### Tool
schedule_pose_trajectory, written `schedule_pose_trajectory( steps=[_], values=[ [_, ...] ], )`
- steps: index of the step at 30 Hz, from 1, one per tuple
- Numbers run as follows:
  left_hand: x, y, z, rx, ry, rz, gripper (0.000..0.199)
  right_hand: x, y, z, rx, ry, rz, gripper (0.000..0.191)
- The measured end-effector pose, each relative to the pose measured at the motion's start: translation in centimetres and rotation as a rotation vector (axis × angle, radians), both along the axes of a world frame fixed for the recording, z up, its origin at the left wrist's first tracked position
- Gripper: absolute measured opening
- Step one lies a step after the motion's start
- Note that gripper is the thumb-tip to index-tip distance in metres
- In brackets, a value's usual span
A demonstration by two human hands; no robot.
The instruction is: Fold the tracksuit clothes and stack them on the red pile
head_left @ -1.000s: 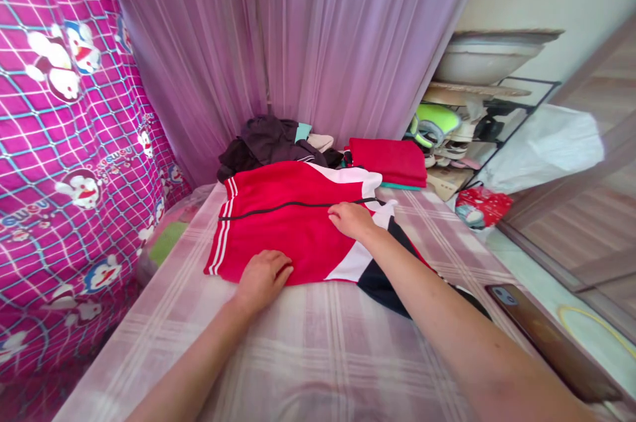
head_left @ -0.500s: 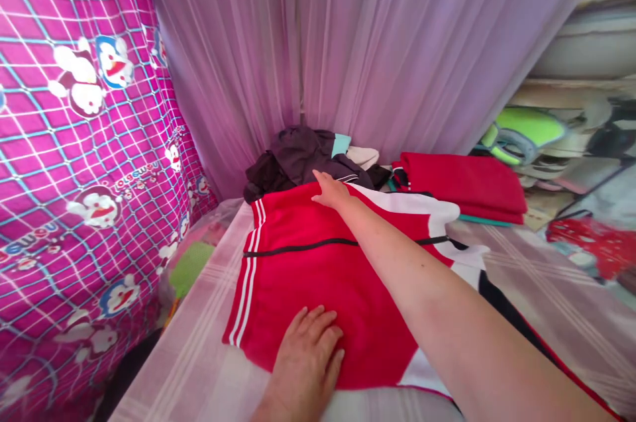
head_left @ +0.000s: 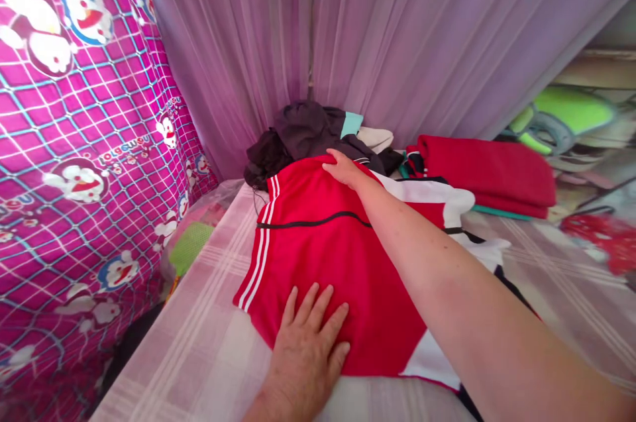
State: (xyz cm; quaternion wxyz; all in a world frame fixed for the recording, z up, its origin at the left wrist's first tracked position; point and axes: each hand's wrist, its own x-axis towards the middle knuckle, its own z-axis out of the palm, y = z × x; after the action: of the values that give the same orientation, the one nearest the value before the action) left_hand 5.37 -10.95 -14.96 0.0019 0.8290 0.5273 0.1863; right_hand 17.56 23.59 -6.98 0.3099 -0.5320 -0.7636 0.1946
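A red zip-up jacket (head_left: 318, 256) with white and black panels and a white-striped hem lies spread on the bed. Its black zipper runs across it. My left hand (head_left: 311, 336) lies flat on the near red part with fingers spread. Stretched across the jacket, my right arm reaches to the far edge, where my right hand (head_left: 344, 169) rests on the red cloth. Its visible fingers are apart, and part of that hand is hard to make out. The cloth bulges slightly near it.
A heap of dark clothes (head_left: 313, 130) lies behind the jacket. To its right sits a folded red cloth (head_left: 487, 170). Purple curtains (head_left: 238, 44) hang at the back and a pink cartoon-print cloth (head_left: 124, 163) at the left. Plaid bedding (head_left: 199, 336) covers the bed.
My left hand's fingers have spread wider on the jacket. My right hand stays at the far edge, where the cloth is more bunched. The camera view has shifted slightly.
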Motion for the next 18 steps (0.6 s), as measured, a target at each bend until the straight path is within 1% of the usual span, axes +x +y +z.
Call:
schedule_pose_trajectory(
  steps=[2, 4, 6, 8, 9, 10, 12, 14, 15, 16, 17, 18],
  values=[
    [-0.2, 0.1, 0.0, -0.023, 0.005, -0.033, 0.05, 0.7, -2.3, -0.2, 0.007, -0.039, 0.008, 0.059],
    [-0.4, 0.2, 0.0, -0.045, -0.004, -0.058, 0.051, 2.0, -5.8, -0.4, 0.065, -0.105, 0.018, 0.057],
    [-0.5, 0.3, -0.1, -0.062, -0.014, -0.07, 0.052, 4.1, -10.3, -0.9, 0.141, -0.184, 0.051, 0.05],
    [-0.3, 0.4, -0.4, -0.072, -0.02, -0.074, 0.053, 7.2, -15.2, -1.8, 0.205, -0.3, 0.08, 0.045],
    [-0.2, 0.5, -0.5, -0.075, -0.026, -0.074, 0.052, 9.1, -17.5, -2.3, 0.215, -0.365, 0.064, 0.044],
    [-0.1, 0.7, -0.6, -0.077, -0.036, -0.072, 0.05, 11.1, -19.7, -2.9, 0.201, -0.434, 0.015, 0.043],
    [-0.4, 1.1, -0.5, -0.065, -0.067, -0.065, 0.043, 15.5, -23.4, -3.8, 0.099, -0.544, -0.137, 0.044],
    [-1.5, 1.8, 0.1, -0.013, -0.105, -0.03, 0.039, 19.9, -25.9, -4.3, -0.038, -0.583, -0.322, 0.047],
    [-2.4, 2.2, 0.5, 0.036, -0.12, 0.014, 0.039, 21.9, -26.8, -4.3, -0.095, -0.573, -0.408, 0.048],
    [-3.6, 2.7, 1.0, 0.093, -0.14, 0.097, 0.039, 23.6, -27.4, -4.3, -0.146, -0.553, -0.472, 0.048],
    [-4.9, 3.1, 1.5, 0.143, -0.162, 0.219, 0.041, 25.0, -27.8, -4.2, -0.192, -0.529, -0.514, 0.048],
    [-6.3, 3.6, 2.0, 0.151, -0.161, 0.345, 0.042, 26.1, -28.0, -4.0, -0.237, -0.505, -0.542, 0.048]
  ],
)
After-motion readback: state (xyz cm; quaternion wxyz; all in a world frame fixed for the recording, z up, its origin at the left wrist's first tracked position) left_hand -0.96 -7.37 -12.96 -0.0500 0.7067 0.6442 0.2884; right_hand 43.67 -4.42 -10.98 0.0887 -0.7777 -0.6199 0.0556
